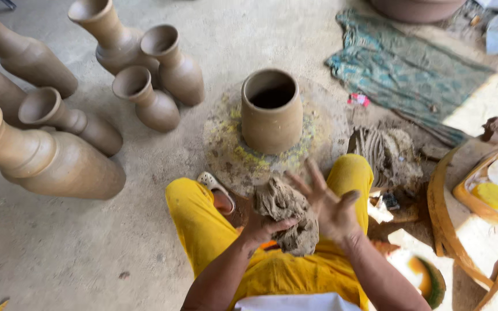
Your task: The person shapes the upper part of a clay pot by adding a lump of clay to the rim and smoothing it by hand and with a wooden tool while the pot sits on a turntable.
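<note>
Left hand (265,228): gripping the lump of clay (288,214) from below.
Right hand (328,203): open, fingers spread, palm against the lump.
Pot (271,110): just beyond both hands (on its wheel (221,138)).

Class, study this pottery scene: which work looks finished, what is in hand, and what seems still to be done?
Done: several shaped clay vases stand on the floor at left. In hand: the left hand grips a lump of clay while the right hand is open against it, fingers spread. Left: the plain clay pot on the round wheel has no neck, and more clay lies beside it.
</note>
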